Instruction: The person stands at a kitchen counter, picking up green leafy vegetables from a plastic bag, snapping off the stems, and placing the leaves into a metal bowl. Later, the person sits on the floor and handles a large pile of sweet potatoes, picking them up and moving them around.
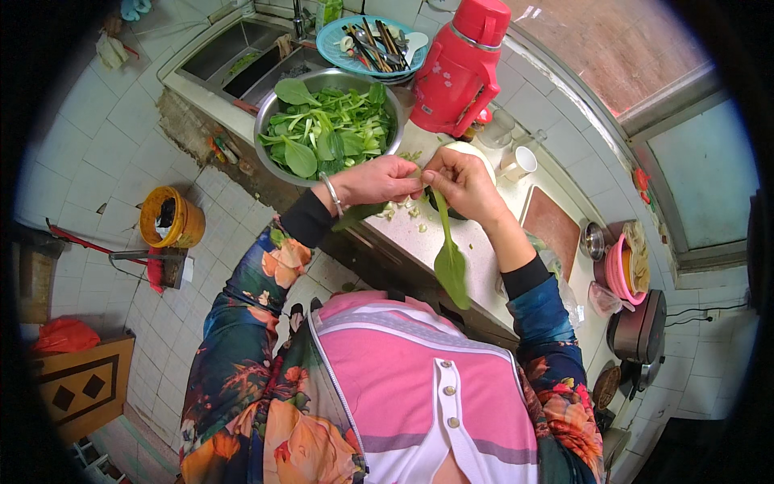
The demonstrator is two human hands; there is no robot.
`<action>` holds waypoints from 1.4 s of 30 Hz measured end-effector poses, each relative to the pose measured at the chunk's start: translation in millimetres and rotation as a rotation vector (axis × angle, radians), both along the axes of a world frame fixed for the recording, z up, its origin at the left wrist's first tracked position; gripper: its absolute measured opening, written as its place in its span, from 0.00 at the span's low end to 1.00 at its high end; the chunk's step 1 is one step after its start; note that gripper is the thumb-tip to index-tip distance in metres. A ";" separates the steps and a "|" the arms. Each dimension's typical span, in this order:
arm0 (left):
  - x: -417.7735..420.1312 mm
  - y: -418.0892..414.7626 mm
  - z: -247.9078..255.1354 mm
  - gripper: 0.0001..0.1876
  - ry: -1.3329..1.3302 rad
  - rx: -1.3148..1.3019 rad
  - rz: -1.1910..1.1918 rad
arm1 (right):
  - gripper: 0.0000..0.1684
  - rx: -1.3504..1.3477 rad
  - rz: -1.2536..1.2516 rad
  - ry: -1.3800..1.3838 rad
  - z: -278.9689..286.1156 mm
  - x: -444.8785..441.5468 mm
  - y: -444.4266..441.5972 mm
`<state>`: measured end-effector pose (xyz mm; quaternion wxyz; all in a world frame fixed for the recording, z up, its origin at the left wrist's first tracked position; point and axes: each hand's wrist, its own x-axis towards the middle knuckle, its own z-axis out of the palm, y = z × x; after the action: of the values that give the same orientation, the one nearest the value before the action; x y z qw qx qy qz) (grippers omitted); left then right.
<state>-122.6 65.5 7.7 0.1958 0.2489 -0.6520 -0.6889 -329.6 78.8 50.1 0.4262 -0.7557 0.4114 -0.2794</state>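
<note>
My left hand, with a silver bangle at its wrist, pinches leafy greens; a dark green leaf hangs below it. Close beside it, my right hand grips the stalk end of a long leaf, whose blade points down towards my body. The fingertips of both hands nearly meet, and what lies between them is partly hidden. Cut stem bits are scattered on the white countertop underneath. To the left stands a steel basin full of leafy greens.
Behind the basin are a double steel sink and a blue basket of chopsticks and spoons. A red thermos flask, a white mug and a brown chopping board line the counter. On the floor sits a yellow bucket.
</note>
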 end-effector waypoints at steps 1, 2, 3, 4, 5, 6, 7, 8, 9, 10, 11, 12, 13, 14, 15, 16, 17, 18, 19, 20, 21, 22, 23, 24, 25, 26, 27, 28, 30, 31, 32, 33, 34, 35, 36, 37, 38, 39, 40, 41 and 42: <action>5.4 -0.9 4.7 0.12 0.036 0.013 -0.030 | 0.08 0.150 0.022 -0.088 2.7 0.0 1.8; 10.1 -1.4 7.7 0.12 0.073 0.025 -0.060 | 0.09 0.232 0.025 -0.216 4.0 2.0 4.0; 11.5 -2.6 10.0 0.12 0.110 0.035 -0.094 | 0.09 0.309 0.023 -0.343 6.1 5.1 6.0; 9.5 -2.1 9.2 0.11 0.168 0.040 -0.085 | 0.10 0.386 0.022 -0.470 7.4 6.4 8.2; 10.0 -1.1 10.0 0.11 0.168 0.055 -0.114 | 0.10 0.456 0.048 -0.512 8.5 5.2 10.9; 14.3 -0.2 10.3 0.10 0.168 0.071 -0.137 | 0.11 0.528 0.082 -0.553 8.9 5.8 12.9; 18.0 1.2 10.7 0.10 0.167 0.087 -0.158 | 0.11 0.602 0.117 -0.593 9.0 7.3 15.9; 17.4 3.3 8.2 0.09 0.209 0.121 -0.178 | 0.12 0.619 0.079 -0.574 11.0 10.3 22.1; 17.5 5.9 5.4 0.09 0.157 0.072 -0.174 | 0.12 0.630 0.115 -0.492 8.0 9.7 20.9; 15.9 7.3 -1.0 0.10 0.166 0.098 -0.140 | 0.12 0.639 0.146 -0.409 1.6 3.6 19.2; 14.9 8.5 -9.2 0.10 0.176 0.124 -0.106 | 0.11 0.648 0.179 -0.326 -5.2 2.2 18.3; 13.4 9.9 -18.4 0.10 0.193 0.159 -0.029 | 0.09 0.476 0.072 -0.210 -11.3 4.2 19.4; 10.0 10.4 -26.0 0.11 0.213 0.192 0.037 | 0.08 0.342 -0.057 -0.220 -19.6 4.5 16.5; 5.7 12.0 -33.6 0.11 0.232 0.225 0.103 | 0.08 0.206 -0.185 -0.229 -31.2 4.7 11.3; -1.7 20.1 -39.8 0.12 0.188 0.232 0.148 | 0.07 0.070 -0.309 -0.241 -43.5 5.3 4.9; -12.9 28.0 -40.6 0.13 0.194 0.205 0.200 | 0.07 -0.064 -0.377 -0.196 -48.1 9.4 3.1; -24.9 34.2 -40.9 0.13 0.201 0.178 0.251 | 0.07 -0.098 -0.393 -0.148 -50.9 12.0 5.5; -33.8 39.9 -42.6 0.12 0.245 0.064 0.409 | 0.07 -0.128 -0.402 -0.100 -43.4 23.9 14.8; -31.4 40.3 -44.4 0.12 0.238 0.110 0.374 | 0.07 -0.159 -0.412 -0.052 -39.6 30.3 20.1; -27.0 39.9 -46.4 0.11 0.232 0.156 0.337 | 0.07 -0.175 -0.360 -0.010 -45.6 27.8 18.2; -21.4 37.5 -48.0 0.11 0.224 0.199 0.298 | 0.07 -0.328 -0.272 0.044 -45.7 25.5 17.2; -11.4 32.8 -48.8 0.11 0.203 0.212 0.191 | 0.07 -0.480 -0.185 0.096 -46.1 23.7 16.1; -0.4 29.4 -50.0 0.11 0.152 0.199 0.125 | 0.08 -0.630 -0.096 0.148 -46.8 20.5 14.9; 12.4 28.2 -44.1 0.11 0.102 0.185 0.063 | 0.07 -0.582 -0.036 0.223 -48.4 14.6 13.8; 24.3 24.6 -38.1 0.11 0.053 0.170 0.001 | 0.06 -0.481 -0.066 0.233 -48.9 10.1 12.8; 35.3 13.2 -33.8 0.10 -0.004 0.024 0.109 | 0.06 -0.379 -0.096 0.244 -49.5 6.4 11.8; 44.7 -2.0 -36.8 0.12 -0.012 -0.164 0.303 | 0.05 -0.278 -0.124 0.251 -50.5 6.6 10.8; 61.0 -23.7 -33.7 0.15 -0.194 -0.483 0.444 | 0.05 -0.155 -0.168 0.269 -58.2 7.6 6.8; 79.8 -53.7 -2.2 0.11 -0.704 -0.730 0.642 | 0.09 -0.138 -0.218 0.242 -92.5 6.3 -6.4; 93.9 -72.0 -18.2 0.10 -0.741 -1.026 0.718 | 0.11 -0.136 -0.238 0.229 -105.2 7.0 -11.3; 108.7 -87.9 -35.8 0.13 -0.875 -0.964 0.637 | 0.20 -0.280 -0.196 0.375 -113.3 8.0 -13.5; 115.9 -100.3 -45.6 0.21 -1.004 -0.898 0.550 | 0.24 -0.282 -0.204 0.504 -118.8 9.5 -12.8; 109.8 -97.4 -47.5 0.35 -1.179 -0.884 0.464 | 0.24 -0.277 -0.232 0.526 -118.5 7.6 -7.0; 102.4 -95.5 -48.9 0.51 -1.350 -0.870 0.372 | 0.25 -0.271 -0.265 0.549 -117.1 3.4 0.5; 107.4 -107.0 -69.6 0.72 -1.421 -0.738 0.278 | 0.25 -0.235 -0.212 0.504 -108.1 4.3 6.7; 102.0 -105.5 -74.6 0.78 -1.461 -0.733 0.270 | 0.24 -0.190 -0.170 0.462 -95.4 0.0 16.6; 103.4 -108.4 -80.7 0.79 -1.451 -0.690 0.277 | 0.24 -0.146 -0.121 0.417 -80.4 -3.1 29.2; 104.5 -112.3 -86.6 0.81 -1.440 -0.648 0.282 | 0.23 -0.094 -0.091 0.344 -64.1 -6.7 42.9; 102.4 -112.6 -87.4 0.82 -1.449 -0.637 0.319 | 0.23 -0.046 -0.058 0.270 -45.8 -10.5 56.4; 105.6 -121.0 -90.6 0.82 -1.411 -0.575 0.308 | 0.21 -0.037 -0.048 0.231 -26.1 -14.8 71.3; 114.7 -130.2 -97.6 0.82 -1.376 -0.507 0.303 | 0.21 0.055 -0.069 0.260 -5.1 -18.0 84.5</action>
<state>-7.9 -64.7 -89.9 -0.1120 0.6581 -0.7245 -0.1718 -347.7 163.3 45.0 0.3797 -0.7590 0.4965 -0.1822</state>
